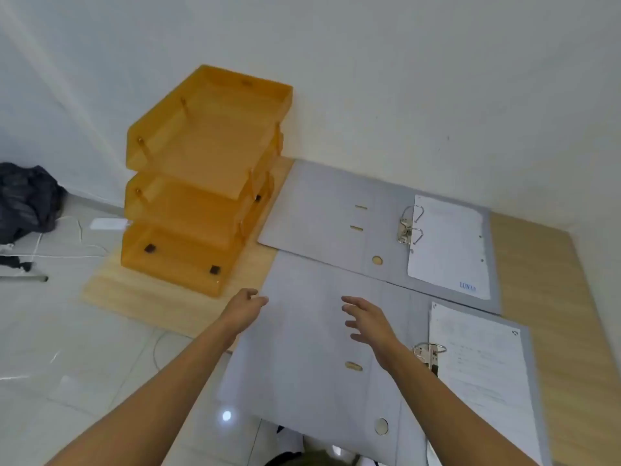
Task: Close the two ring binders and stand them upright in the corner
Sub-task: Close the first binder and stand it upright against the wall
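Two grey ring binders lie open and flat on a wooden table. The far binder [322,210] reaches the wall, with white sheets on its right half beside its metal rings. The near binder [302,348] overlaps its front edge and hangs over the table's front edge; papers lie on its right side. My left hand [243,309] hovers at the near binder's left cover edge, fingers apart. Over the middle of that cover, my right hand [368,322] is spread and holds nothing.
An orange three-tier letter tray [201,183] stands at the table's left end, close to the far binder. White walls meet behind it. On the tiled floor to the left lie a dark bag [27,200] and white cables [67,253].
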Demonstrator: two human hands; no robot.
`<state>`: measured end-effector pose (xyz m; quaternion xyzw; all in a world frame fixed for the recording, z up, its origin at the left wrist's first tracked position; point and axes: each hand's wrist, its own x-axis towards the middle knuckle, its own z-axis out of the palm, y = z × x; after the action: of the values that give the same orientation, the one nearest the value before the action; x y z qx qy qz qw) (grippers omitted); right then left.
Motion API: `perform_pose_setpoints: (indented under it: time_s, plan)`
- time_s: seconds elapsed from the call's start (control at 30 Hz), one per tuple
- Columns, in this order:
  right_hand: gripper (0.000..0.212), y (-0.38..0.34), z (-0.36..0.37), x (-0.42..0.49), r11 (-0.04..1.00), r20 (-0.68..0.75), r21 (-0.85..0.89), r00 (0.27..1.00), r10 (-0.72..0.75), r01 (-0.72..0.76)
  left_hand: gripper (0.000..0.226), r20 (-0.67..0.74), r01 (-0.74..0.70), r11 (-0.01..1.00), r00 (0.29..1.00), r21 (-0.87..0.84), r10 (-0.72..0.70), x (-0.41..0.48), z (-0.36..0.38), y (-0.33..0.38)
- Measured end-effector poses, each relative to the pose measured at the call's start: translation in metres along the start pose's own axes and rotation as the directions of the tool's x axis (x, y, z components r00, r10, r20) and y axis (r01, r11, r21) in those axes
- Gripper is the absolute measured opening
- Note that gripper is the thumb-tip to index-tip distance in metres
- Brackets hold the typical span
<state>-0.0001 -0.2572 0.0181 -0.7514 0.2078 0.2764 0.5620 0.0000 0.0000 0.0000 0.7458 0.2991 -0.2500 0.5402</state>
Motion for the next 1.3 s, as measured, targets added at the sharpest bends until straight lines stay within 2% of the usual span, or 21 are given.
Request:
perform_pose_setpoints:
  time_s: [0.17,0.33,0.5,0.57,0.67,0.73,0.83,0.9,1.0,1.13,1.3]
  plan:
    - [0.040,0.013,0.007,0.003,0.999,0.025,-0.015,0.999,0.044,-0.043,0.060,-0.041,0.018,0.990,0.999,0.137,-0.012,0.012,0.006,-0.020]
    - [0.046,0.028,0.010,0.004,0.996,0.055,-0.046,0.995,0.079,-0.077,0.056,-0.127,0.009,0.985,0.992,0.172,0.013,0.016,0.011,-0.030]
    - [0.046,0.034,0.013,0.002,0.991,0.089,-0.081,0.990,0.112,-0.105,0.053,-0.174,0.073,0.994,0.983,0.078,-0.059,0.014,0.019,-0.031]
    - [0.045,0.034,0.013,0.001,0.992,0.097,-0.085,0.990,0.103,-0.095,0.041,-0.167,0.083,0.996,0.983,0.009,-0.080,0.010,0.019,-0.032]
    - [0.044,0.028,0.009,-0.004,0.996,0.110,-0.062,0.992,0.067,-0.060,0.022,-0.163,0.021,1.000,0.986,-0.011,-0.023,-0.001,0.015,-0.028]
    - [0.043,0.022,0.004,-0.008,0.998,0.121,-0.040,0.992,0.043,-0.038,0.024,-0.107,-0.040,0.999,0.994,-0.033,0.036,-0.012,0.009,-0.018]
    - [0.044,0.014,-0.004,-0.020,1.000,0.135,-0.006,0.991,-0.020,0.021,0.037,0.085,-0.091,0.989,0.991,-0.116,0.101,-0.037,0.011,0.008]
    - [0.044,0.009,-0.008,-0.030,0.998,0.135,0.006,0.988,-0.070,0.070,0.043,0.195,-0.090,0.981,0.973,-0.170,0.123,-0.059,0.023,0.031]
    - [0.048,0.002,-0.013,-0.052,0.987,0.148,0.021,0.975,-0.163,0.162,0.049,0.306,-0.062,0.939,0.936,-0.339,0.173,-0.088,0.047,0.062]
    - [0.058,-0.010,-0.021,-0.082,0.958,0.143,0.072,0.948,-0.284,0.276,0.055,0.352,-0.105,0.901,0.896,-0.422,0.270,-0.117,0.086,0.093]
    - [0.070,-0.013,-0.061,-0.117,0.939,0.083,0.078,0.937,-0.340,0.334,0.069,0.363,-0.194,0.914,0.873,-0.358,0.327,-0.143,0.155,0.102]
